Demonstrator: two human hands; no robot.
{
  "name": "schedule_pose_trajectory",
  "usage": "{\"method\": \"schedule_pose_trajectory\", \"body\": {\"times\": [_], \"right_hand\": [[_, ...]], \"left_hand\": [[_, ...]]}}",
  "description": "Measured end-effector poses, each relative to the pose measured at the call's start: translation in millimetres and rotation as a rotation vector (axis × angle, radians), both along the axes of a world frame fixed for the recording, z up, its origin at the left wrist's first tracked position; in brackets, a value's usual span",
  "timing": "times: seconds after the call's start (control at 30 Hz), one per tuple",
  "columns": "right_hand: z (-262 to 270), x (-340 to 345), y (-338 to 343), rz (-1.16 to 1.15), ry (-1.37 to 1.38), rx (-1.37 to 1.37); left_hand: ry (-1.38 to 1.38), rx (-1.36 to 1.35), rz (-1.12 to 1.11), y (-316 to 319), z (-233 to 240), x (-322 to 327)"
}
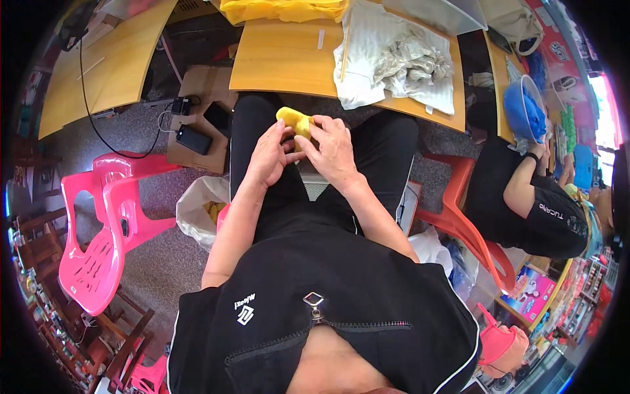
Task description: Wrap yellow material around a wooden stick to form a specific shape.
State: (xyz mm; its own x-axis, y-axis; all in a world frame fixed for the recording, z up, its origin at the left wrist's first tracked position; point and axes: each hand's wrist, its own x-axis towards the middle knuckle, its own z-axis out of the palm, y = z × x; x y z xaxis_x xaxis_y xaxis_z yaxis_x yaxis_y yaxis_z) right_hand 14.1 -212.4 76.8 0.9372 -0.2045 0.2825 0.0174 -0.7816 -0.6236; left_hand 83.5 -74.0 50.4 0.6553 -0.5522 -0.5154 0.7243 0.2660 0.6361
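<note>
Between my two hands, above my lap, is a small piece of yellow fabric [294, 118]. My left hand [269, 153] touches its left side, with the thumb raised at its edge and the other fingers curled behind and under it. My right hand [330, 147] pinches its right side between thumb and fingers. A wooden table [280, 59] stands in front of my knees. On it, a white cloth [354, 74] carries a crumpled heap of greyish-white fabric pieces [413, 64]. More yellow fabric [285, 9] lies at the table's far edge.
A white sack [197, 202] with yellow pieces inside stands at my left, near a pink plastic chair [98, 236]. Cardboard [194, 123] holds a black phone [194, 139] and a cable. At right are a red chair [450, 197] and a co-worker [531, 207] by a blue-filled basin [524, 108].
</note>
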Motion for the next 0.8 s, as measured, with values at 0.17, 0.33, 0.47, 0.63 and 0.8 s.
{"method": "schedule_pose_trajectory", "body": {"times": [0.17,0.33,0.47,0.63,0.8], "right_hand": [[2,-3,3,0.066,0.065,-0.013],[-4,-1,7,0.057,0.010,-0.057],[-14,-2,4,0.104,0.078,0.155],[-10,-1,0,0.086,0.111,0.134],[11,20,-73,-0.329,-0.176,0.333]], "left_hand": [[0.044,-0.135,0.060,-7,1,5],[0.058,-0.008,0.058,-8,-9,3],[0.044,0.058,0.024,-1,-20,2],[0.039,0.040,0.058,-3,-12,0],[0.020,0.019,0.068,5,-8,0]]}}
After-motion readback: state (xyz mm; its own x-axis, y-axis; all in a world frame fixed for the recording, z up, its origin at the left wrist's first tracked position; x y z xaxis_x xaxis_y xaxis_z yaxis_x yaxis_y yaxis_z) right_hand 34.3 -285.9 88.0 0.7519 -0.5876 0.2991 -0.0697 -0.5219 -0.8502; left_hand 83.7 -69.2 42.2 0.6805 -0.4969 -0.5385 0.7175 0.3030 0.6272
